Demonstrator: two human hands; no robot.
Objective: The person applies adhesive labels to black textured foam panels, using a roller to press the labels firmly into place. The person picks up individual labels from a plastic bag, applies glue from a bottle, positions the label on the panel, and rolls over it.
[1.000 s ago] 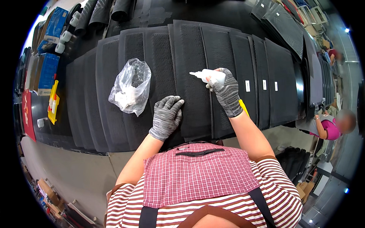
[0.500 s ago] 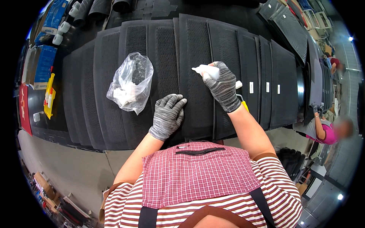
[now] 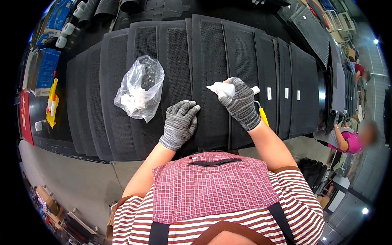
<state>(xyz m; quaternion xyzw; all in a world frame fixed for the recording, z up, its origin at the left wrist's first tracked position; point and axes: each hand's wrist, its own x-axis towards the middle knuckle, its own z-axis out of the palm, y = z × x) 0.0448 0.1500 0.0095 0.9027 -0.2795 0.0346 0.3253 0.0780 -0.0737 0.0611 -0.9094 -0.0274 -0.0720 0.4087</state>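
Observation:
A small white squeeze bottle (image 3: 224,89) is gripped in my right hand (image 3: 241,104), its thin nozzle pointing left, low over a black textured mat (image 3: 210,53). Grey gloves with bare fingertips cover both hands. My left hand (image 3: 179,124) lies on the mats left of the bottle, fingers stretched out and close together, holding nothing. Beyond it to the left rests a clear plastic bag (image 3: 141,92) with small white items inside. Just right of my right hand is a roller with a white sleeve (image 3: 255,90) and a yellow handle (image 3: 263,117), partly hidden by that hand.
More overlapping black mats (image 3: 116,98) spread to both sides, some with white labels (image 3: 269,93). At the left are a yellow tray (image 3: 53,110) and blue boxes (image 3: 50,69). Black rolls (image 3: 107,10) lie at the far left. Another person in pink (image 3: 349,139) works at the right.
My right hand has moved the bottle a little nearer to me, the nozzle tip passing along the mat. More of the roller's yellow handle shows. My left hand has stayed in place.

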